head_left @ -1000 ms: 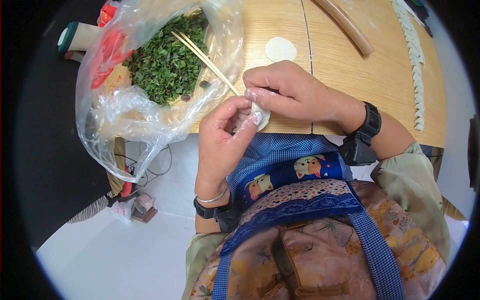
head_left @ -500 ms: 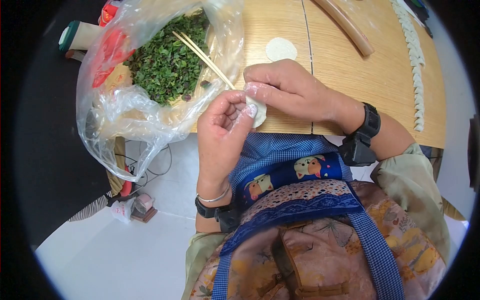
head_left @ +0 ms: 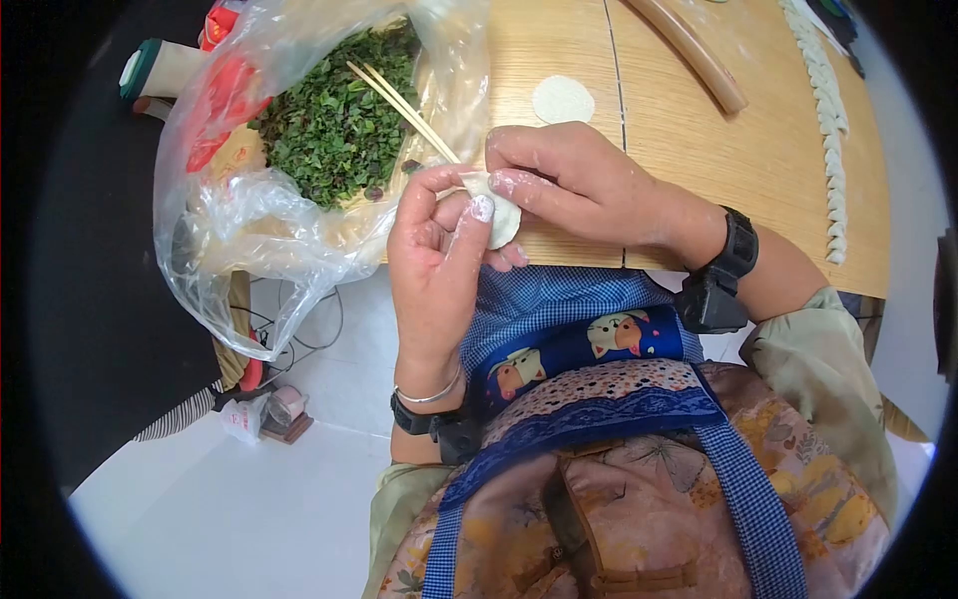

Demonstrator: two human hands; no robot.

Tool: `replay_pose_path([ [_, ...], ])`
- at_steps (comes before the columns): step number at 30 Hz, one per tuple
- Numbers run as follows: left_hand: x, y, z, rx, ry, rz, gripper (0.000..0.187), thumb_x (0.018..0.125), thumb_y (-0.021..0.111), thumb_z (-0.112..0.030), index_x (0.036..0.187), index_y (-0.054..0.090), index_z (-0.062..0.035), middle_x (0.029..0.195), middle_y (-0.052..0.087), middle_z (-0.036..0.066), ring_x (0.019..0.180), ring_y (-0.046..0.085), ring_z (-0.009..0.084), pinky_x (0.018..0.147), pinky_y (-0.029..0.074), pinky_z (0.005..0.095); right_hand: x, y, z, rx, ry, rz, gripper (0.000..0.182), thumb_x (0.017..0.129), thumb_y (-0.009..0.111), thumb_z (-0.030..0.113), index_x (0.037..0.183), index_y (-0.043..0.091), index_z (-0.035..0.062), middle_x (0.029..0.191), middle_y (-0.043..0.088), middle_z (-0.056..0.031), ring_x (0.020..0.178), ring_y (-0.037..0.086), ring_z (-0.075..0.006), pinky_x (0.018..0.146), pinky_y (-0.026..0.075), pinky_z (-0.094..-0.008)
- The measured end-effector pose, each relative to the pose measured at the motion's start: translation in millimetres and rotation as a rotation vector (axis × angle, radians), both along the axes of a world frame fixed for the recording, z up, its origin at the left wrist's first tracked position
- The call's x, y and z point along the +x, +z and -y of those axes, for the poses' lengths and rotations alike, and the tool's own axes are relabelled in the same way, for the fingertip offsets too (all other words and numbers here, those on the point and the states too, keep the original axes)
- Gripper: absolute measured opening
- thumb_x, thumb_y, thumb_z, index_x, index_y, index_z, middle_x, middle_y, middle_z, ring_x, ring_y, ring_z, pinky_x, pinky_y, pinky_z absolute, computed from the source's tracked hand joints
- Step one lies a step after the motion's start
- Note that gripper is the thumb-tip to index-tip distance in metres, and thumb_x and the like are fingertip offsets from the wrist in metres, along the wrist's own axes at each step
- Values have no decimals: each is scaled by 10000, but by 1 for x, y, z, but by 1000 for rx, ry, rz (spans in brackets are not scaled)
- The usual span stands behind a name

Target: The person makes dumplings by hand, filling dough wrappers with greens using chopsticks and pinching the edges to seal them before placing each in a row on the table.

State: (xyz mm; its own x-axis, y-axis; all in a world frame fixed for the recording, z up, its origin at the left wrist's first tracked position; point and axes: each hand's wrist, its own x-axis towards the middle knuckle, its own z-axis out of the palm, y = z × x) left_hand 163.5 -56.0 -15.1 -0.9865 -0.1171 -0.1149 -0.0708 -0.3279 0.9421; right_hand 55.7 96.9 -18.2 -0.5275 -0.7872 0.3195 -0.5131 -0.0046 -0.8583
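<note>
A pale, folded dumpling (head_left: 504, 222) is held between my two hands above the table's front edge. My left hand (head_left: 444, 235) cradles it from the left, the thumb pressed on its near face. My floury right hand (head_left: 569, 185) pinches its upper edge between thumb and curled fingers. Whatever lies inside the dough is hidden. Just beyond my hands, a pair of chopsticks (head_left: 404, 112) rests with its far ends on chopped green leaves (head_left: 339, 120) in a clear plastic bag (head_left: 215, 240). Past my right hand, one round dough wrapper (head_left: 563, 100) lies flat on the wood.
Along the right side of the wooden table (head_left: 758, 160) runs a row of overlapping dough pieces (head_left: 830, 130). A curved brown stick-like object (head_left: 689, 55) lies at the back. A dark seam (head_left: 621, 90) crosses the tabletop. Cables (head_left: 309, 334) hang below its left edge.
My left hand has shifted slightly and opened its lower fingers outward, so more of the dumpling shows. My right hand keeps its pinch, nearly in the same place.
</note>
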Motion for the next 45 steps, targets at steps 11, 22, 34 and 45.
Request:
replay_pose_path([
  [11, -1, 0, -1, 37, 35, 26, 251, 946, 524, -33, 1177, 440, 18, 957, 670, 139, 801, 675, 177, 702, 554, 260, 0, 2, -2, 45, 33, 46, 228, 962, 509, 205, 834, 509, 17, 660, 470, -141, 601, 471, -301, 567, 389, -355],
  [22, 0, -4, 0, -21, 60, -32, 219, 912, 579, 10, 1120, 508, 17, 987, 658, 93, 872, 624, 93, 736, 496, 197, -2, 2, -3, 47, 43, -35, 216, 959, 506, 209, 856, 502, 19, 683, 481, -156, 620, 494, -324, 582, 393, -372],
  [34, -1, -3, 2, -18, 84, -12, 191, 918, 559, 15, 1105, 524, 5, 866, 661, 97, 708, 600, 83, 621, 481, 188, -5, 1, -3, 42, 10, 47, 238, 970, 485, 221, 849, 499, 17, 688, 468, -140, 628, 482, -287, 593, 391, -357],
  [45, -2, 2, 2, -2, 86, 29, 222, 954, 523, -30, 1165, 531, 38, 912, 680, 133, 701, 610, 92, 594, 480, 189, -3, 0, -2, 6, -3, 96, 241, 971, 481, 208, 838, 509, 9, 673, 458, -132, 613, 456, -252, 586, 383, -353],
])
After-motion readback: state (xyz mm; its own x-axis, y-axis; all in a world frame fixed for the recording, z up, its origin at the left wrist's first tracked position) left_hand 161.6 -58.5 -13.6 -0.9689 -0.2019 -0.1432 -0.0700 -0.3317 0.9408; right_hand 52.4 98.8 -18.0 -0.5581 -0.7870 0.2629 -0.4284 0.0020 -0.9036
